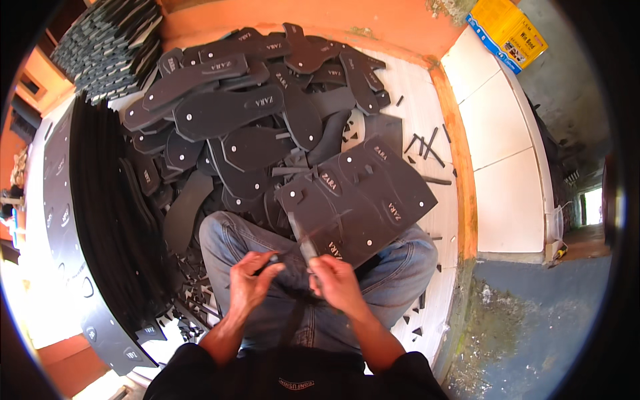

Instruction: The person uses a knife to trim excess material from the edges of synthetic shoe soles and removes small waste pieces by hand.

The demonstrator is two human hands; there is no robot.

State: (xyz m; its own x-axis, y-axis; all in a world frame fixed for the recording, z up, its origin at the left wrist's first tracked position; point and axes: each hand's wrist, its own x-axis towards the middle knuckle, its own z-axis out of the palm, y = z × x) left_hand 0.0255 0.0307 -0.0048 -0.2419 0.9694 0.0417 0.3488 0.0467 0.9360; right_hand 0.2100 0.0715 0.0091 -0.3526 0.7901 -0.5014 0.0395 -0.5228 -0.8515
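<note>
right hand (337, 280): knife (303, 239); left hand (250, 280): black sheet (357, 193)

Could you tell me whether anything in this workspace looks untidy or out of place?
Small black offcut scraps lie scattered over the white floor, and the black foam sole cutouts sit in a loose, crisscrossed heap rather than a neat stack.

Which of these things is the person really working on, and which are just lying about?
In hand:
left hand on dark foam sheet
right hand with slim metal blade

Lying about:
heap of black sole-shaped cutouts
yellow carton
small black offcuts
</note>
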